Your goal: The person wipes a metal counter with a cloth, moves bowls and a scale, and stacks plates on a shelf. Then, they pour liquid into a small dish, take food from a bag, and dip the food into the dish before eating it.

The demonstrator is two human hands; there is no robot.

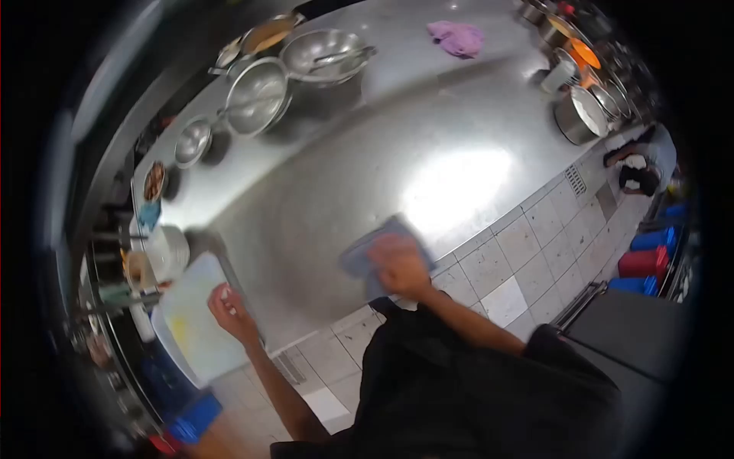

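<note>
Two hands busy: right hand (399, 264) flat, pressing blue cloth (367, 256) on steel counter (321, 199); left hand (229, 310) grips cutting board (191, 321) edge. Keep cloth flat, overlap strokes w/ steady pressure.

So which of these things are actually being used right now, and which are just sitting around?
In use:
blue cloth under the right hand
white cutting board held by the left hand
steel counter

Lying about:
purple rag
metal bowls
pot
</note>
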